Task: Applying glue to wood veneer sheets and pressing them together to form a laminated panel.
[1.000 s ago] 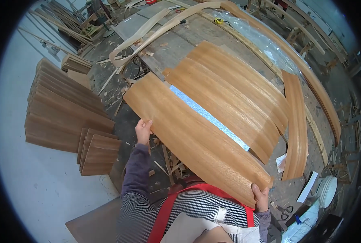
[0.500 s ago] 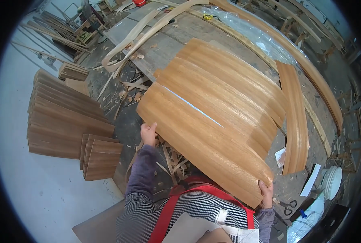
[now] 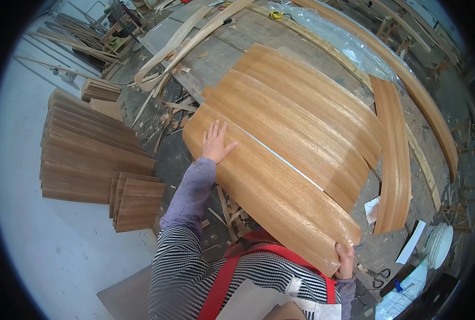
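The wood sheet (image 3: 269,186) lies on the worktop (image 3: 237,42). Its long way runs from up-left to down-right. Its near end sticks out past the worktop edge, close to the person's body. The left hand (image 3: 215,143) lies flat on the sheet's left end with fingers spread open. The right hand (image 3: 345,261) grips the sheet's near right corner with fingers curled around it. Several more sheets (image 3: 307,112) lie just behind it. One narrow strip (image 3: 395,160) sits to the right. Two stacks (image 3: 93,149) stand on the floor (image 3: 35,240), with open room around them.
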### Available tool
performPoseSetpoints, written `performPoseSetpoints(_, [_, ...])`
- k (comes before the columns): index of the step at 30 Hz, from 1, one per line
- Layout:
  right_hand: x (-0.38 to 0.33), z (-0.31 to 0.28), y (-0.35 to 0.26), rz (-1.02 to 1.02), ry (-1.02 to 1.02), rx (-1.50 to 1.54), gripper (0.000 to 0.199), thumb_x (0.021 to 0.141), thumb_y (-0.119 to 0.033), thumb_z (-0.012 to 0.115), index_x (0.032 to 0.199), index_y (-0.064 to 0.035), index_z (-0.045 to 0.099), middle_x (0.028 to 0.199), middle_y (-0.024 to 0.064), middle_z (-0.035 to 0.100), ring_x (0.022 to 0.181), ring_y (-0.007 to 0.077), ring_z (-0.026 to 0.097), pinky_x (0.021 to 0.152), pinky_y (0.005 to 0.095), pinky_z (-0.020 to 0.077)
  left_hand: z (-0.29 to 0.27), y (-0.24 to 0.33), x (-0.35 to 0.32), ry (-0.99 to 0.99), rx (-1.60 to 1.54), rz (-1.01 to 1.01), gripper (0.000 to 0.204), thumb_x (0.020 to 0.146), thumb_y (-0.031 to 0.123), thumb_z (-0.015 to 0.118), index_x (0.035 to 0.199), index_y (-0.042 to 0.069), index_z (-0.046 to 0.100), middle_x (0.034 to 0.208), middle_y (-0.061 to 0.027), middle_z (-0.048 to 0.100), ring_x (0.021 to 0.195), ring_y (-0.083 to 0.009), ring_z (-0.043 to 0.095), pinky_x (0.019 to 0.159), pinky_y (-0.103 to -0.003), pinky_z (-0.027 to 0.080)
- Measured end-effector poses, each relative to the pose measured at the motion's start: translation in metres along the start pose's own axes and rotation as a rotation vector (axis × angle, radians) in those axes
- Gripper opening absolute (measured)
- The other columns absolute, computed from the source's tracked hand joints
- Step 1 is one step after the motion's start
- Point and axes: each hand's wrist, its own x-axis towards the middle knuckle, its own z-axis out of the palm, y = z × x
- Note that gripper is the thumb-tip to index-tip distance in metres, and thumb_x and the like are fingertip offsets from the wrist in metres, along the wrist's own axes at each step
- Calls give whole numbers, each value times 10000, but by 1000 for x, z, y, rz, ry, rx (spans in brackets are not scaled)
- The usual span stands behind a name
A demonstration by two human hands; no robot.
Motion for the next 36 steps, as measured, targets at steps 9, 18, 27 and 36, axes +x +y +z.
performPoseSetpoints(9, [3, -6, -7, 51, -11, -37, 441, 921, -104, 635, 1333, -3, 516, 1268, 92, 616, 1137, 198, 589, 990, 342, 453, 0, 8, 6, -45, 72, 11, 830, 853, 520, 663, 1513, 153, 320, 1559, -220, 255, 1441, -388, 239, 1136, -547, 246])
performPoseSetpoints(18, [18, -4, -30, 36, 0, -56, 435, 918, -113, 640, 1325, -6, 529, 1248, 81, 630, 1113, 190, 603, 986, 342, 459, -1, 19, 8, -49, 134, -9, 814, 857, 521, 660, 1512, 177, 321, 1527, -269, 274, 1411, -435, 264, 1116, -564, 268])
performPoseSetpoints(27, [42, -40, 16, 148, 70, 58, 464, 911, -121, 642, 1339, -9, 501, 1256, 92, 618, 1143, 208, 592, 983, 352, 466, 7, 31, 8, -73, 153, -31, 823, 854, 546, 646, 1512, 169, 325, 1537, -266, 257, 1420, -438, 244, 1108, -599, 260])
performPoseSetpoints(36, [57, -59, 44, 289, 81, 107, 433, 912, -131, 640, 1313, -16, 524, 1209, 90, 642, 1089, 195, 621, 954, 336, 489, -4, 105, -25, -90, 79, 348, 763, 840, 478, 670, 1467, 125, 416, 1547, -226, 287, 1428, -423, 253, 1140, -565, 223])
